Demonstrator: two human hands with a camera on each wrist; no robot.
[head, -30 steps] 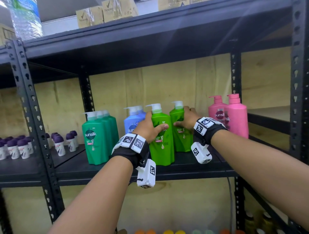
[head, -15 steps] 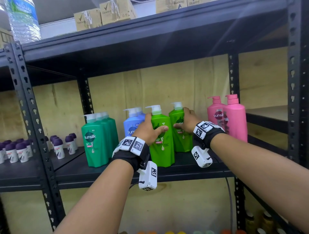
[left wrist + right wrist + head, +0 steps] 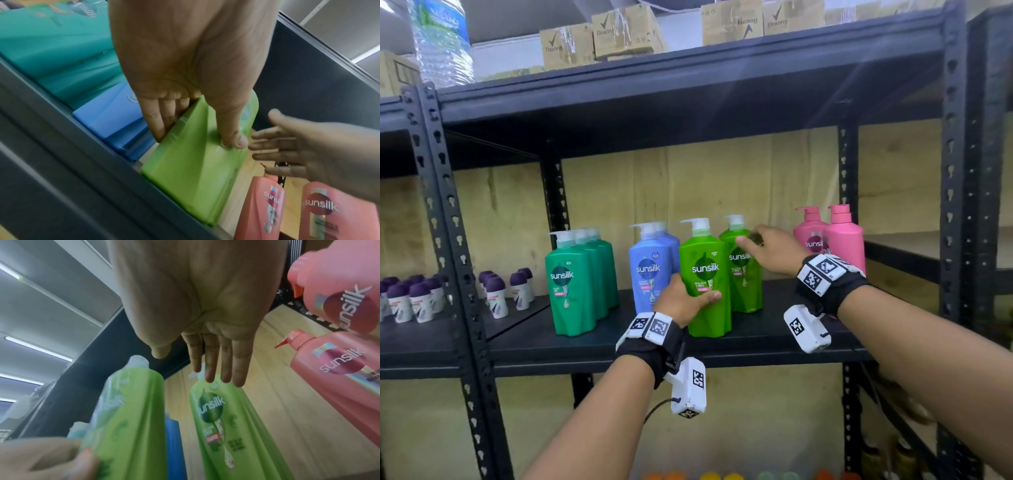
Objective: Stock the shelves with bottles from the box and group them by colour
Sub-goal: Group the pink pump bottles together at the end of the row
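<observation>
At the front edge of the black shelf (image 3: 599,346), the left hand (image 3: 683,301) grips the front light-green bottle (image 3: 705,284) low on its body, thumb across the face and fingers round its left side. Just behind, the right hand (image 3: 774,250) is spread with straight fingers (image 3: 226,363), holding nothing, its fingertips close to the shoulder of the rear light-green bottle (image 3: 744,270); whether they touch it I cannot tell. Both stand upright mid-shelf. Touching them on the left are the blue bottles (image 3: 652,263), then the dark-green bottles (image 3: 577,281) toward the left end. The pink bottles (image 3: 839,240) stand near the right post. Small purple-capped bottles (image 3: 421,298) fill the neighbouring shelf to the left.
</observation>
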